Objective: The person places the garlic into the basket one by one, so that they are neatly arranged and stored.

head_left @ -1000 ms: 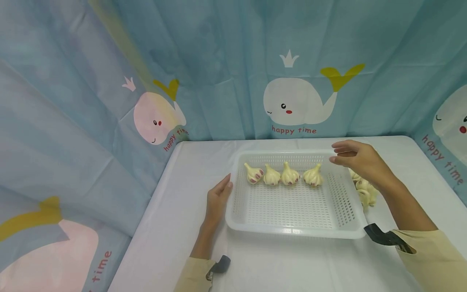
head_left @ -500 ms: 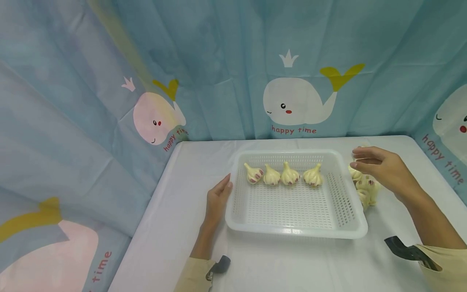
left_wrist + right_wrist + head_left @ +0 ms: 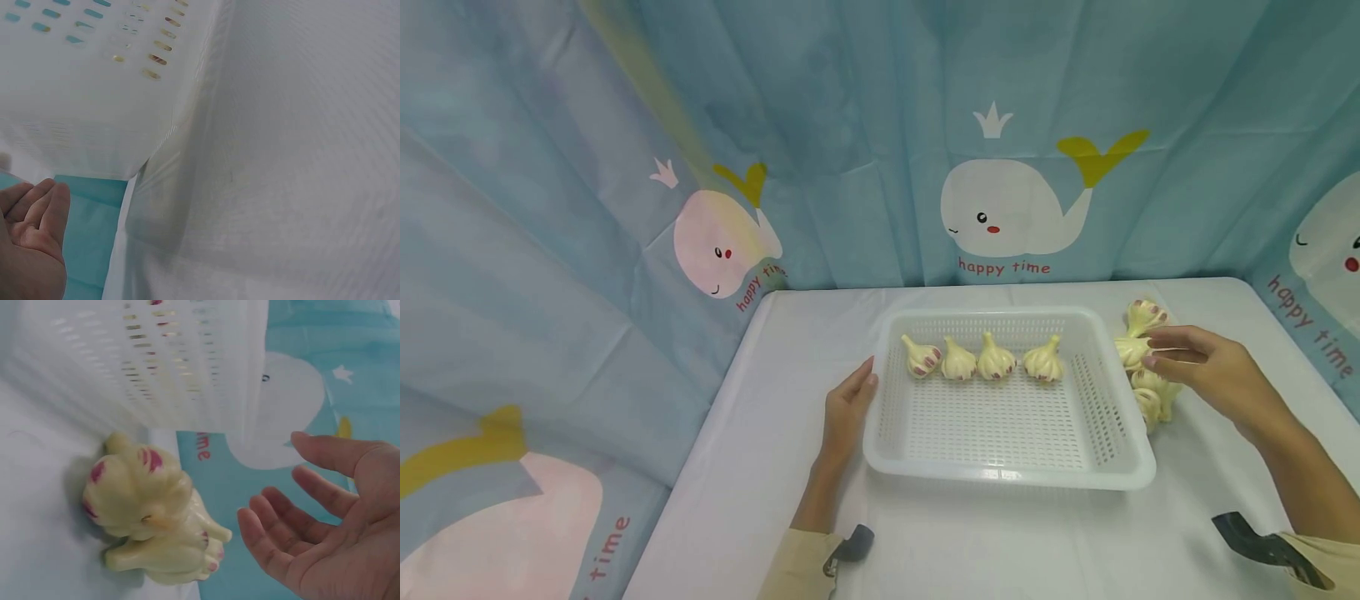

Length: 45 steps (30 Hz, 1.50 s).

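Note:
A white perforated plastic basket [image 3: 1000, 477] sits on the table, with several garlic bulbs [image 3: 997, 360] in a row along its far part. My left hand [image 3: 847, 412] rests against the basket's left side, fingers extended; in the left wrist view its fingers lie close under the basket wall [image 3: 69, 94]. Beside the basket's right side lies a pile of garlic bulbs [image 3: 1146, 315]. Over that pile hovers my right hand [image 3: 1217, 375], thumb and fingers spread with nothing between them. The right wrist view shows the same hand [image 3: 337, 519] facing the heaped garlic bulbs [image 3: 137, 494].
A white cloth covers the table [image 3: 970, 542]. Behind and to the left hangs a blue curtain [image 3: 850, 167] printed with whales. Within the basket, the near half of its perforated floor [image 3: 985, 425] is bare.
My right hand has moved right and nearer, from above the basket's far right corner to the garlic pile, uncovering a bulb at the pile's far end. The left hand stays put.

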Each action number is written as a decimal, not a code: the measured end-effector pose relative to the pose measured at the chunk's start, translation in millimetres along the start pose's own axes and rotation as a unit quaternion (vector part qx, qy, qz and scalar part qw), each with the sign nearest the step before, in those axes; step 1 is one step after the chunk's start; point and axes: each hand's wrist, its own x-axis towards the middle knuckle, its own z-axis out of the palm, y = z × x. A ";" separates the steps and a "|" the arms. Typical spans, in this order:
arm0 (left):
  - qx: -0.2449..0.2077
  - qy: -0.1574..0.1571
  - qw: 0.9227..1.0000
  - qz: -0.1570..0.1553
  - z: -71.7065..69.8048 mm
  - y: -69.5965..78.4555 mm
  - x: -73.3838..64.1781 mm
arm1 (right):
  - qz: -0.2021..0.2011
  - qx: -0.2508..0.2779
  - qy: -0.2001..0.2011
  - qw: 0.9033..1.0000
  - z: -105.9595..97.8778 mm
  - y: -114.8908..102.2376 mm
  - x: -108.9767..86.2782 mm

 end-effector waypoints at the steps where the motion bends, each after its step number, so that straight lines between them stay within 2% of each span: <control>1: -0.001 0.000 1.000 0.000 0.0 0.0 0.0 | -0.001 -0.001 -0.001 1.000 1.0 2.6 -0.9; 11: -0.003 -0.001 1.000 0.005 0.3 0.6 0.0 | 0.015 -0.025 -0.024 0.999 10.6 23.6 -6.1; 27: -0.002 -0.007 1.000 0.000 -0.7 1.6 -0.9 | 0.035 -0.039 -0.041 0.998 20.3 34.8 -17.9; 35: 0.003 -0.002 1.000 0.003 0.2 2.2 0.0 | 0.037 -0.045 -0.063 0.996 25.9 42.3 -20.3; 45: 0.008 0.003 1.000 0.001 0.1 2.5 -0.4 | 0.023 -0.053 -0.071 0.996 32.7 46.7 -18.7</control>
